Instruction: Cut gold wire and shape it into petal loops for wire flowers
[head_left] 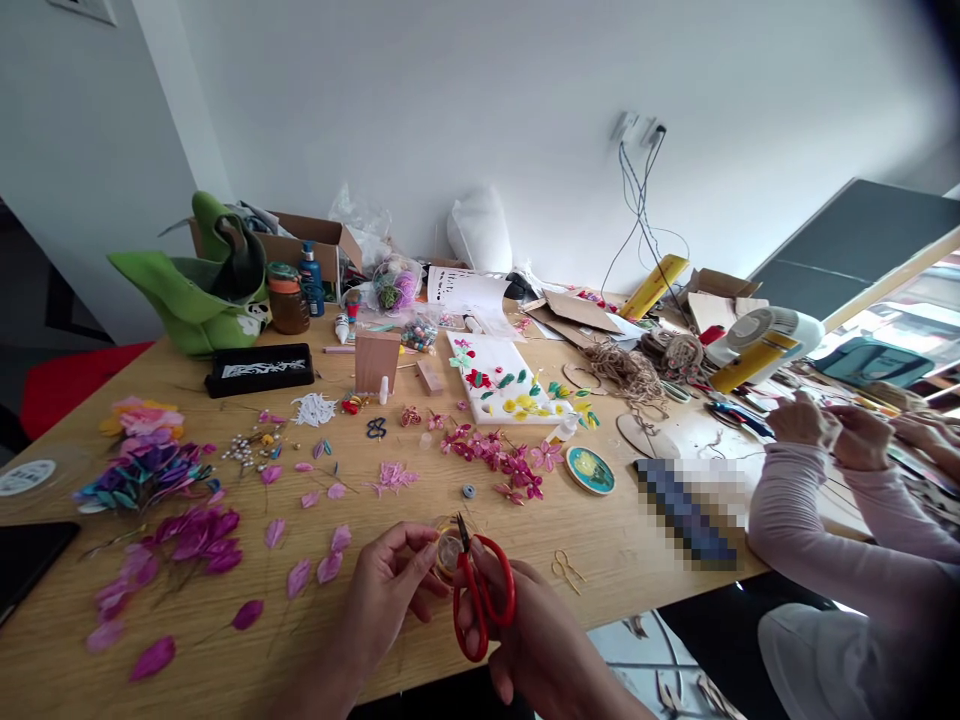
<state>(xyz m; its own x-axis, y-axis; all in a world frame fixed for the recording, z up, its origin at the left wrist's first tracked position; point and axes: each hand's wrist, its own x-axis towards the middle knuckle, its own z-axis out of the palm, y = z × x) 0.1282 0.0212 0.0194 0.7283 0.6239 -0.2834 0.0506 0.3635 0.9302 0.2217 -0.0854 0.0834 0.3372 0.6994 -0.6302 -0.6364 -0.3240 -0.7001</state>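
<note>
Cutting step, by the look: left hand pinching small clear spool at bench edge; right hand closed thru red scissors, blades nearly shut; next needs steady snip nr spool.

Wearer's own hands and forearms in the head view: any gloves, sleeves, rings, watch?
Both are bare. The left hand and the right hand show no gloves, and no rings, watch or markings can be seen. The forearms are uncovered as far as the bottom edge of the view. The pale pink long sleeves at right belong to another person.
</note>
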